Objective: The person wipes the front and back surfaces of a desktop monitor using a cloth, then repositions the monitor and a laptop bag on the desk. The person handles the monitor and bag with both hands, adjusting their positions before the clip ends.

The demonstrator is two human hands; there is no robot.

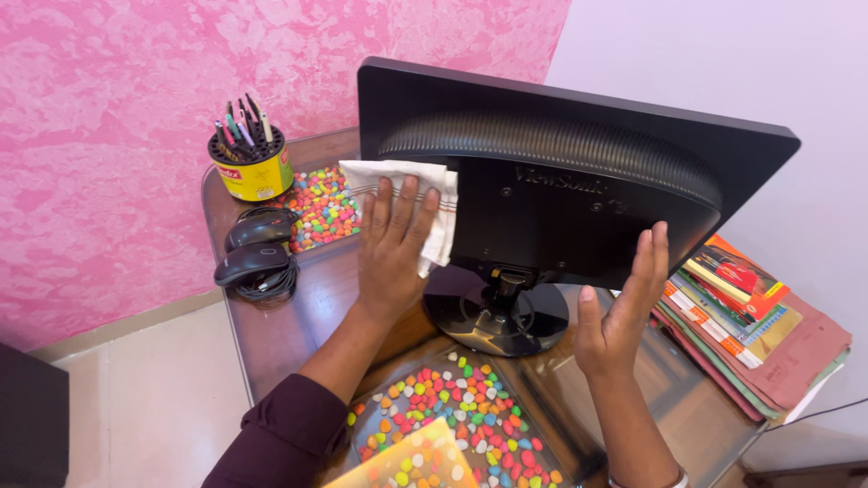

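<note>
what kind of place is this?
Probably a small office or home desk. A black monitor stands on a glass-topped desk, with two computer mice, a pen holder and stacked files beside it.
</note>
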